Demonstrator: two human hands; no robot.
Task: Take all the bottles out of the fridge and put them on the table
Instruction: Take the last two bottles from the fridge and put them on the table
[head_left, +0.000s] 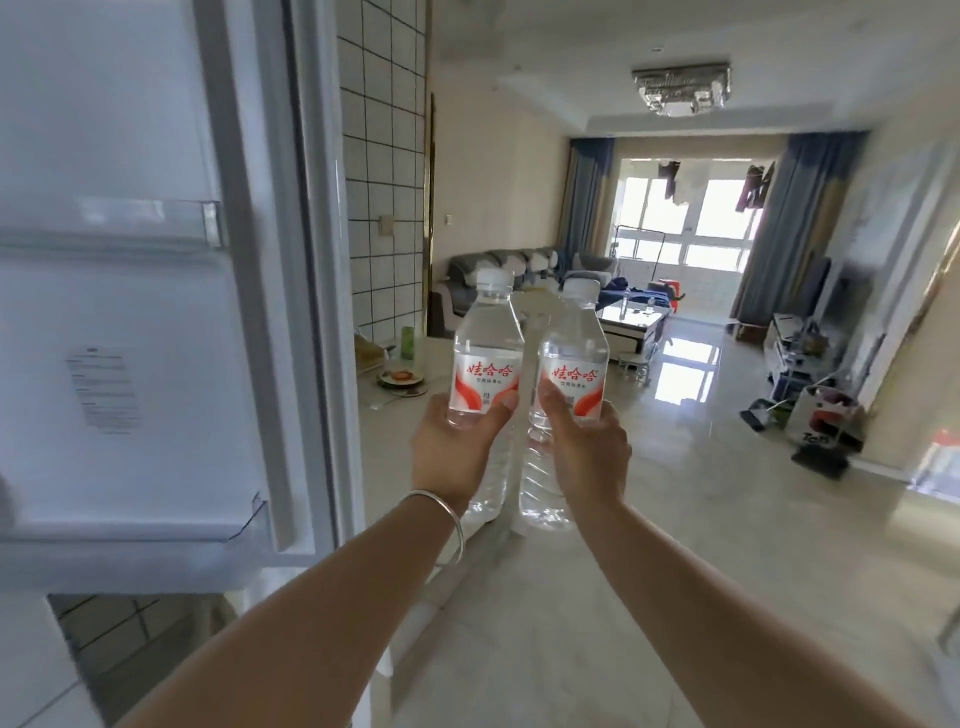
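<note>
Far left, the fridge door (130, 312) stands swung open, its shelves bare. Next, the left hand (457, 447), bangle (441, 514) on the wrist, is wrapped firmly round 1 water bottle (485, 364), upright, white cap on top. Just beside it, nearly touching, the right hand (582, 452) clutches a second bottle (571, 369), upright too. Both are held out in the air, with the table (395, 410) behind them carrying a plate (400, 378).
</note>
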